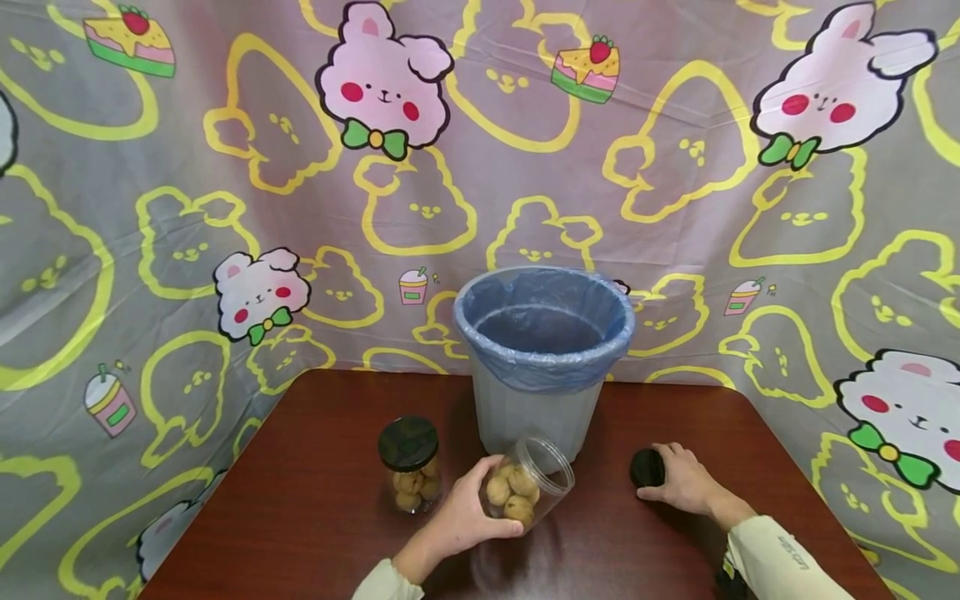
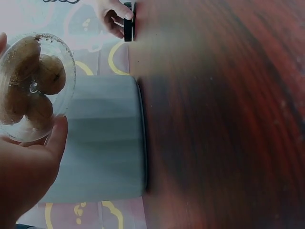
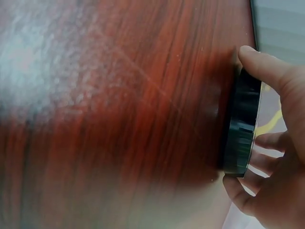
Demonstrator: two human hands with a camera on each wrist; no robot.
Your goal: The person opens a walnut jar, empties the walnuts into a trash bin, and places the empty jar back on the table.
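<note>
My left hand [image 1: 468, 512] grips a clear plastic jar [image 1: 551, 467] with no lid on it, tilted with its mouth up and to the right. Several round brown walnuts [image 1: 517, 487] lie inside; the left wrist view shows the walnuts [image 2: 33, 81] through the jar's base. Off to the right, my right hand [image 1: 684, 479] holds a black round lid [image 1: 647, 468] by its rim at the tabletop. In the right wrist view, thumb and fingers span opposite edges of the lid [image 3: 242, 124]. A second jar [image 1: 412, 483], capped with a black lid, stands upright left of my left hand, walnuts inside.
Behind the held jar stands a grey bin [image 1: 525, 408] lined with a blue plastic bag [image 1: 551, 371]. Everything rests on a dark reddish-brown wooden table [image 1: 300, 500]. A patterned cloth [image 1: 300, 208] with rabbit drawings hangs around the back and sides.
</note>
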